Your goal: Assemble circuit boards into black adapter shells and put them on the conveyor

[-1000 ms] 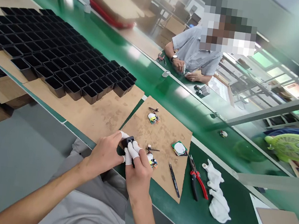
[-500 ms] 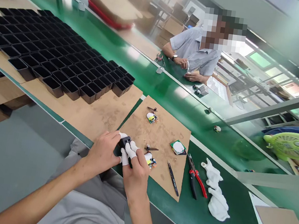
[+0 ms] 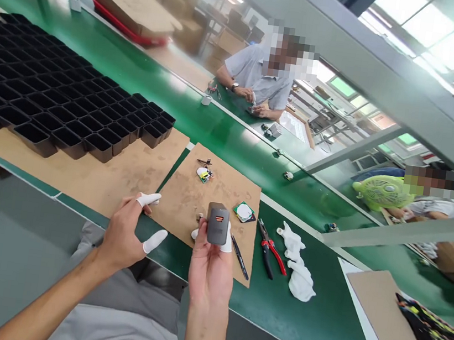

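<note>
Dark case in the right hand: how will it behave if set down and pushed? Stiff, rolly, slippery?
The dark case is probably stiff: its walls look straight and undented in the right hand. It seems unlikely to roll, as its visible faces look flat with only rounded corners. It may slide easily, since its surface looks smooth.

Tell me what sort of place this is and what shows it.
Most likely an electronics assembly workshop: rows of open black cases, a circuit board lying near red-and-black pliers, and a co-worker doing handwork opposite.
</note>
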`<action>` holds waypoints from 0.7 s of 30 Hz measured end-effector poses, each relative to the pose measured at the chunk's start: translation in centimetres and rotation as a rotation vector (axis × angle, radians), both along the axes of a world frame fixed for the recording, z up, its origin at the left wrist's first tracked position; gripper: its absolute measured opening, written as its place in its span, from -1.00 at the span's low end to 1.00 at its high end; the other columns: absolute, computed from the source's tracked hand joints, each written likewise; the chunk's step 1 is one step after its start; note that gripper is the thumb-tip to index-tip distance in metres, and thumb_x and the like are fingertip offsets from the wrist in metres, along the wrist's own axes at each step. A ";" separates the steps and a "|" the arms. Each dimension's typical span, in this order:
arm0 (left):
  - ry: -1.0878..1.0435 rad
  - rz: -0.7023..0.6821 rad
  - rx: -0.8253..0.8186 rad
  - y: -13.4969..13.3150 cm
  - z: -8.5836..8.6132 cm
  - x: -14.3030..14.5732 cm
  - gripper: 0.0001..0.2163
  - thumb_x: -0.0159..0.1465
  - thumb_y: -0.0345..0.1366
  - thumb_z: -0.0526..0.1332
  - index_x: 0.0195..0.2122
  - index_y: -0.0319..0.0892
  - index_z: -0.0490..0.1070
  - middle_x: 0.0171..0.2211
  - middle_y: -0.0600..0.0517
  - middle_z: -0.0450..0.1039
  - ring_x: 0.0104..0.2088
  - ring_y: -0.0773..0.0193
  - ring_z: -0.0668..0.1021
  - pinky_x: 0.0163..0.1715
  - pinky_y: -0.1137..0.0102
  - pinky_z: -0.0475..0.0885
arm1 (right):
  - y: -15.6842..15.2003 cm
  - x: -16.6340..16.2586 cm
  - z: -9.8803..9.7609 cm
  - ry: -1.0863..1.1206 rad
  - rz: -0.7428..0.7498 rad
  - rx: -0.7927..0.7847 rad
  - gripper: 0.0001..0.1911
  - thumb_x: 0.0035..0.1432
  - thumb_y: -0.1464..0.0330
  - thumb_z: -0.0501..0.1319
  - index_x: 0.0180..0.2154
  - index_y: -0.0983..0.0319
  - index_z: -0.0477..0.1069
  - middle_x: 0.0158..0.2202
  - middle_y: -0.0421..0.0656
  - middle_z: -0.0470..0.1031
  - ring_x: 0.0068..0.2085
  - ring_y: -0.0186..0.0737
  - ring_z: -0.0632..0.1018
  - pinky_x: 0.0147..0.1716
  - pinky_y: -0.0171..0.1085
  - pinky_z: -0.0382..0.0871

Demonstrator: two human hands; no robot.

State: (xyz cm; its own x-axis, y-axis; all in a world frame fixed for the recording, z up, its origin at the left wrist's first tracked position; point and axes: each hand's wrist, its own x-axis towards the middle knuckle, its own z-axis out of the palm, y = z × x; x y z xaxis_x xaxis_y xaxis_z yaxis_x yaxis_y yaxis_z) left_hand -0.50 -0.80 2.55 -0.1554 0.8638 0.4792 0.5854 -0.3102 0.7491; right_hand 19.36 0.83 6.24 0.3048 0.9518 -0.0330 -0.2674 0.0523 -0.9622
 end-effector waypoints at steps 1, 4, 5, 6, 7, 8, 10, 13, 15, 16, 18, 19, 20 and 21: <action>0.017 -0.001 -0.012 0.0 0.0 0.1 -0.50 0.37 -0.16 0.34 0.31 -0.12 0.39 -0.11 -0.08 0.57 -0.03 -0.07 0.57 0.04 0.11 0.56 | -0.3 -0.2 -0.1 0.072 0.008 -0.018 -0.60 0.53 -0.01 0.30 0.16 0.06 0.69 0.11 -0.08 0.79 0.20 0.00 0.78 0.27 0.05 0.73; 0.039 0.007 -0.024 0.1 0.0 0.2 -0.52 0.37 -0.19 0.34 0.29 -0.12 0.41 -0.13 -0.07 0.57 -0.05 -0.06 0.57 0.04 0.11 0.55 | -0.8 -0.9 -0.4 -0.026 0.007 0.044 -0.58 0.62 0.05 0.16 0.23 0.06 0.65 0.20 -0.06 0.76 0.22 0.02 0.77 0.23 0.07 0.77; 0.041 0.014 -0.022 0.1 0.0 0.2 -0.54 0.37 -0.19 0.33 0.29 -0.12 0.42 -0.14 -0.06 0.58 -0.05 -0.06 0.58 0.05 0.11 0.55 | -0.9 -1.1 -0.5 -0.132 -0.010 0.087 -0.56 0.65 0.07 0.11 0.26 0.07 0.63 0.20 -0.04 0.75 0.21 0.02 0.78 0.19 0.07 0.79; 0.042 0.024 -0.019 0.1 0.0 0.2 -0.55 0.39 -0.20 0.32 0.28 -0.12 0.43 -0.15 -0.06 0.58 -0.05 -0.06 0.58 0.05 0.11 0.55 | -1.0 -1.2 -0.6 -0.230 -0.037 0.128 -0.57 0.67 0.10 0.10 0.26 0.10 0.62 0.18 -0.02 0.76 0.19 0.02 0.79 0.15 0.06 0.81; 0.043 0.035 -0.013 0.1 -0.1 0.2 -0.56 0.40 -0.20 0.30 0.28 -0.12 0.43 -0.15 -0.06 0.58 -0.05 -0.06 0.58 0.06 0.11 0.55 | -1.0 -1.3 -0.8 -0.336 -0.068 0.174 -0.59 0.66 0.13 0.13 0.25 0.13 0.63 0.14 0.00 0.77 0.16 0.02 0.79 0.12 0.04 0.82; 0.044 0.048 -0.007 0.1 -0.2 0.2 -0.58 0.43 -0.19 0.28 0.28 -0.12 0.43 -0.14 -0.07 0.59 -0.05 -0.05 0.59 0.05 0.11 0.55 | -0.9 -1.4 -1.0 -0.475 -0.090 0.239 -0.64 0.65 0.18 0.18 0.22 0.16 0.64 0.10 0.02 0.78 0.13 0.03 0.80 0.11 0.03 0.82; 0.048 0.070 0.014 0.1 -0.3 0.2 -0.64 0.50 -0.16 0.22 0.27 -0.13 0.43 -0.12 -0.08 0.61 -0.06 -0.05 0.60 0.04 0.11 0.54 | -0.8 -1.7 -1.6 -0.775 -0.090 0.397 -0.74 0.59 0.32 0.27 0.16 0.17 0.68 0.03 0.03 0.78 0.08 0.02 0.80 0.13 0.01 0.79; 0.052 0.095 0.049 0.0 -0.4 0.2 -0.70 0.59 -0.15 0.13 0.25 -0.11 0.43 -0.08 -0.09 0.62 -0.07 -0.02 0.62 0.04 0.10 0.52 | -0.8 -2.6 -2.4 -1.114 0.010 0.570 -0.72 0.53 0.48 0.27 0.09 0.13 0.72 -0.05 0.02 0.76 0.05 0.01 0.80 0.14 -0.05 0.77; 0.056 0.094 0.055 0.0 -0.4 0.1 -0.71 0.61 -0.17 0.10 0.25 -0.10 0.44 -0.08 -0.09 0.62 -0.07 -0.01 0.63 0.03 0.10 0.51 | -0.9 -3.0 -2.4 -1.146 0.065 0.569 -0.71 0.52 0.50 0.27 0.05 0.12 0.73 -0.11 -0.01 0.75 0.03 0.00 0.81 0.10 -0.09 0.78; 0.060 0.089 0.047 0.0 -0.3 0.1 -0.71 0.62 -0.18 0.09 0.25 -0.09 0.44 -0.07 -0.09 0.62 -0.06 -0.02 0.63 0.03 0.09 0.51 | -0.8 -3.0 -2.1 -1.159 0.082 0.561 -0.72 0.53 0.49 0.26 0.02 0.12 0.74 -0.13 -0.02 0.74 0.02 -0.02 0.81 0.08 -0.11 0.78; 0.088 0.070 0.018 0.2 -0.1 0.0 -0.72 0.63 -0.20 0.06 0.24 -0.09 0.45 -0.03 -0.12 0.62 -0.02 -0.04 0.64 0.03 0.07 0.51 | 0.1 -2.3 -1.1 -1.171 0.105 0.538 -0.76 0.55 0.44 0.27 -0.01 0.11 0.73 -0.16 -0.06 0.73 -0.03 -0.09 0.81 0.01 -0.18 0.78; 0.115 0.048 0.001 0.3 0.0 0.0 -0.71 0.63 -0.21 0.06 0.24 -0.08 0.46 0.01 -0.14 0.62 0.02 -0.06 0.64 0.05 0.05 0.52 | 1.1 -1.6 -0.4 -1.173 0.109 0.522 -0.78 0.56 0.40 0.28 0.01 0.11 0.72 -0.14 -0.07 0.74 -0.03 -0.11 0.80 0.00 -0.20 0.77; 0.152 0.013 -0.013 0.4 0.1 0.0 -0.71 0.63 -0.22 0.06 0.25 -0.08 0.46 0.05 -0.15 0.62 0.08 -0.09 0.64 0.09 0.02 0.53 | 2.7 -0.6 0.5 -1.174 0.113 0.500 -0.81 0.55 0.37 0.30 0.04 0.10 0.71 -0.09 -0.08 0.74 -0.03 -0.14 0.80 0.00 -0.22 0.77; 0.197 -0.033 -0.024 0.6 0.2 0.1 -0.70 0.63 -0.22 0.07 0.27 -0.07 0.46 0.11 -0.17 0.62 0.16 -0.11 0.63 0.15 -0.01 0.53 | 4.7 0.6 1.3 -1.179 0.107 0.470 -0.78 0.54 0.33 0.33 0.13 0.11 0.67 0.01 -0.06 0.74 0.05 -0.10 0.78 0.07 -0.16 0.75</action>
